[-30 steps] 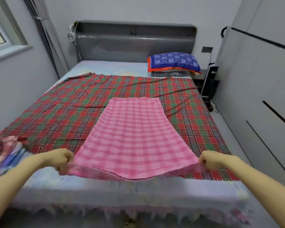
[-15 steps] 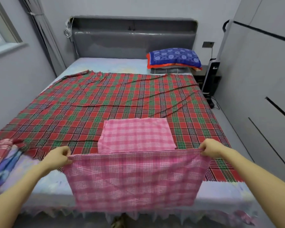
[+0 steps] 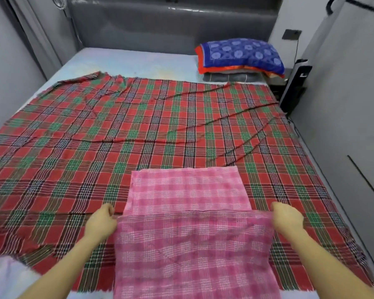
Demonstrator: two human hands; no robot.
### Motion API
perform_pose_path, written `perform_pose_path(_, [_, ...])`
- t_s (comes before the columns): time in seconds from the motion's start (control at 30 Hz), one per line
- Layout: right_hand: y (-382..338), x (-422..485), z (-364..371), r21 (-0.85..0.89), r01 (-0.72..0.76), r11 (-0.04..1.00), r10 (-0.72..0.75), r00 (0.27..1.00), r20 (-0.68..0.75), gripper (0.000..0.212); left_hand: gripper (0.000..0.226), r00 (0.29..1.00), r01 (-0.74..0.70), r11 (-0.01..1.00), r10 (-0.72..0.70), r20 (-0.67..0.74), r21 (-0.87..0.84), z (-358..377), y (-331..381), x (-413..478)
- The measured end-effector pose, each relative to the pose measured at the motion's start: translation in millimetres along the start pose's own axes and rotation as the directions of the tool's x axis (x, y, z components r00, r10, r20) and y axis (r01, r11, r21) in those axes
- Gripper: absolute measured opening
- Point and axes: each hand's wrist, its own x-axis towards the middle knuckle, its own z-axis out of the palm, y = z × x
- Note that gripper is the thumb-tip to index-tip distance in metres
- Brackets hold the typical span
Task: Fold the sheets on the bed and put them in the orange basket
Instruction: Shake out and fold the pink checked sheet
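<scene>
Since half a second ago, left grip point(image 3: 100, 221) and right grip point(image 3: 287, 219), each pinching a corner of the pink sheet point(image 3: 190, 190), have carried that edge farther over its far half, near-middle of the bed point(image 3: 138, 61). Uneven pull would likely skew the fold, or drag and ruck the red plaid sheet point(image 3: 117, 137) beneath

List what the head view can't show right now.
No orange basket anywhere in the head view.
Bottom frame edge cuts off the lower end of the pink sheet.
Fingertips of left hand and right hand hide behind the held edge.
Pink sheet covers part of the red plaid sheet.
</scene>
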Motion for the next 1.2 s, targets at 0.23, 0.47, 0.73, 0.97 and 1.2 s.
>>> perform_pose_path(0.23, [-88, 60, 42, 0.12, 0.162, 0.979, -0.173, 0.981, 0.088, 0.041, 0.016, 0.998, 0.056, 0.99, -0.057, -0.007, -0.129, 59, 25, 89])
perform_pose_path(0.47, [-207, 121, 60, 0.445, 0.297, 0.845, -0.368, 0.926, 0.082, 0.031, 0.019, 0.979, 0.185, 0.968, -0.196, -0.055, -0.171, 100, 29, 166])
perform_pose_path(0.73, [-328, 175, 70, 0.375, 0.584, 0.72, -0.602, 0.794, -0.079, 0.053, 0.037, 0.968, 0.22, 0.933, -0.246, -0.056, -0.285, 132, 40, 252])
perform_pose_path(0.97, [-394, 196, 86, 0.233, 0.779, 0.582, -0.759, 0.623, -0.189, 0.063, 0.009, 0.949, -0.303, 0.951, 0.307, 0.073, -0.064, 157, 45, 228])
perform_pose_path(1.2, [-382, 188, 117, 0.372, 0.709, 0.599, -0.612, 0.705, -0.358, 0.018, 0.032, 0.929, 0.339, 0.803, -0.205, 0.307, -0.49, 165, 33, 208])
